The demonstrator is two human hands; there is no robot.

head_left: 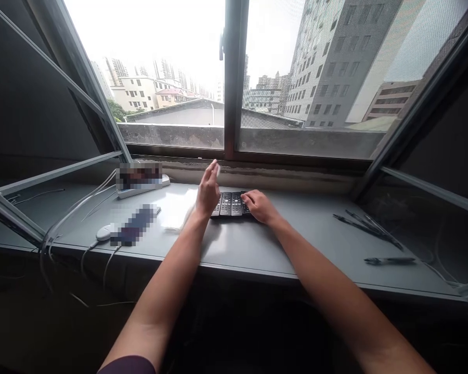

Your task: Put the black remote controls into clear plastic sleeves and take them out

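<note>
Several black remote controls (226, 204) lie side by side in a row on the grey desk. My right hand (259, 205) rests over the right end of the row, fingers curled down onto the last remote and partly hiding it. Above the left end, my left hand (208, 193) is raised with its fingers pointing up and close together. A small, blurred white piece (218, 170) shows at those fingers; its kind is unclear. Just left of that hand lies a flat, bright white pile (176, 210), thin like sheets or bags.
A blurred-out phone (136, 224) with a cable and a round white charger (103, 232) lie at left, before a white power strip (164, 181). Black pens (390, 261) and thin dark sticks (368, 228) lie at right. Metal frames (58, 169) flank the desk (308, 228); a window stands behind.
</note>
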